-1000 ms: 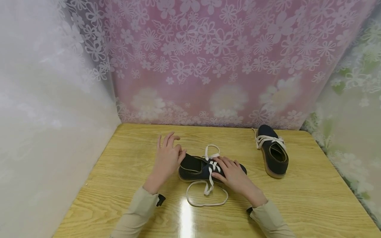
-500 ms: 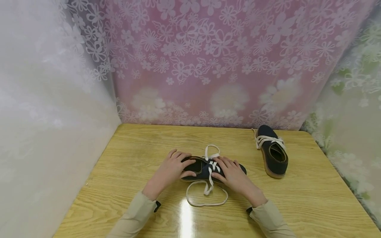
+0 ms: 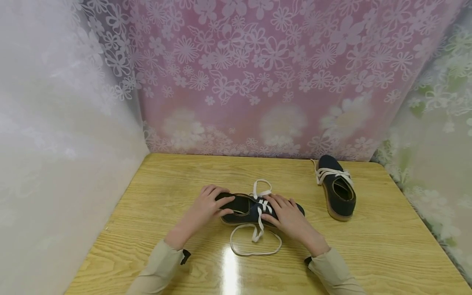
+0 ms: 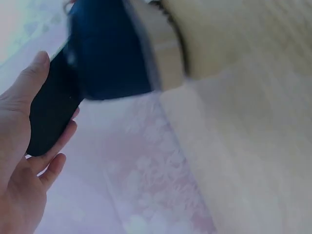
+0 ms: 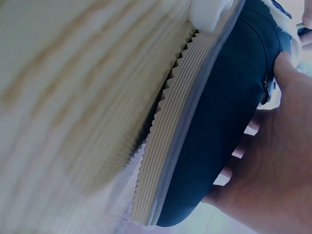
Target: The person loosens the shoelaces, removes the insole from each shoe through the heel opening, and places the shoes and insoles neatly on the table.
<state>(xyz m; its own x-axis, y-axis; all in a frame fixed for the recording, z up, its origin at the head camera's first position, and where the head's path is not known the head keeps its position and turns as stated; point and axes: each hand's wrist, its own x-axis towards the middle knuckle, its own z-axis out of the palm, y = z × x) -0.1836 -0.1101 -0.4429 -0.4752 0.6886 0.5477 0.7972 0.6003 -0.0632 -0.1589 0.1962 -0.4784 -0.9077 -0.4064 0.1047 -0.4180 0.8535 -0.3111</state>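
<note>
A dark navy lace-up shoe (image 3: pixel 253 215) lies across the table in the head view, toe to the right, sole down. My right hand (image 3: pixel 289 216) grips it over the toe and front, thumb on the near side. A flat black insole (image 4: pixel 54 105) sticks out past the shoe's heel end; its front part is hidden inside. My left hand (image 3: pixel 204 208) holds the insole's outer end between thumb and fingers, as the left wrist view shows. White laces (image 3: pixel 255 253) trail loose from the eyelets, one looping toward me, another behind the shoe.
A matching navy shoe (image 3: pixel 344 205) with its white laces tied stands at the back right of the wooden table (image 3: pixel 387 246). A pink flowered curtain (image 3: pixel 236 102) hangs along the back edge, with pale sheets at both sides.
My left hand went from pinching the insole's raised end to reaching over the shoe's opening, then drew back left with the insole. The right hand stays in place on the shoe.
</note>
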